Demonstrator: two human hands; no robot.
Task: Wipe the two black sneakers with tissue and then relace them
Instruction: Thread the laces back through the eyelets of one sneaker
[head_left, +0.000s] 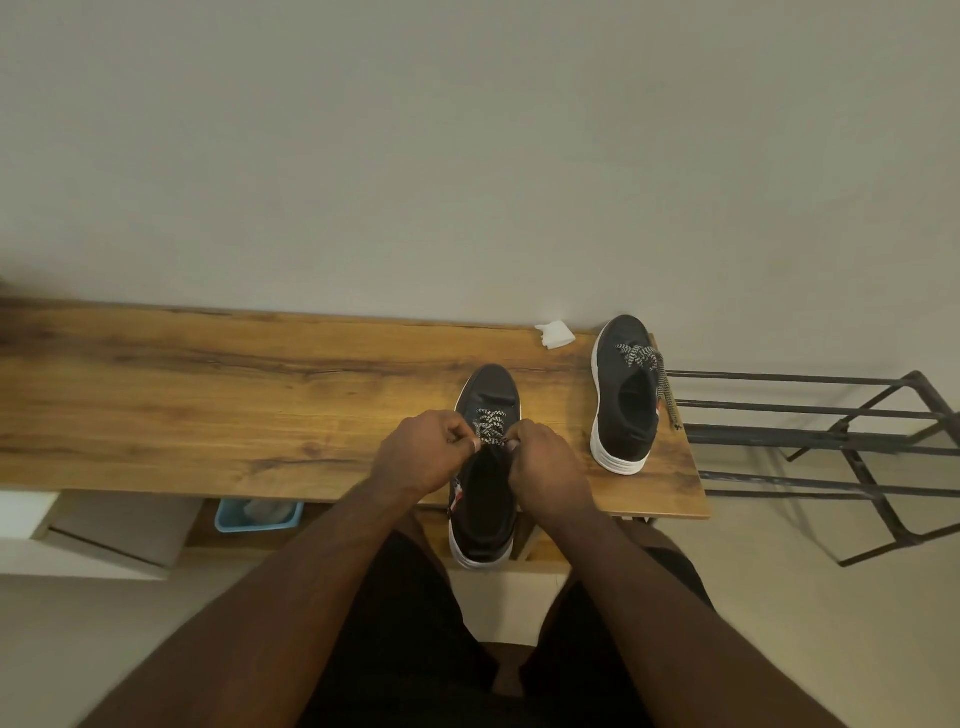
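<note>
A black sneaker with a white sole (485, 499) lies toe-away on the wooden table (208, 395), its heel past the front edge. My left hand (423, 454) and my right hand (543, 467) sit on either side of its tongue, each pinching the black-and-white lace (490, 425) near the top eyelets. A second black sneaker (623, 400) stands at the table's right end, its lace (649, 364) partly threaded and hanging off the right side. A crumpled white tissue (555, 334) lies by the wall behind it.
A black metal shoe rack (831, 441) stands right of the table. Under the table are a blue tray (258, 515) and a white box (78, 540). A plain wall runs behind the table. My legs in dark shorts are below the front edge.
</note>
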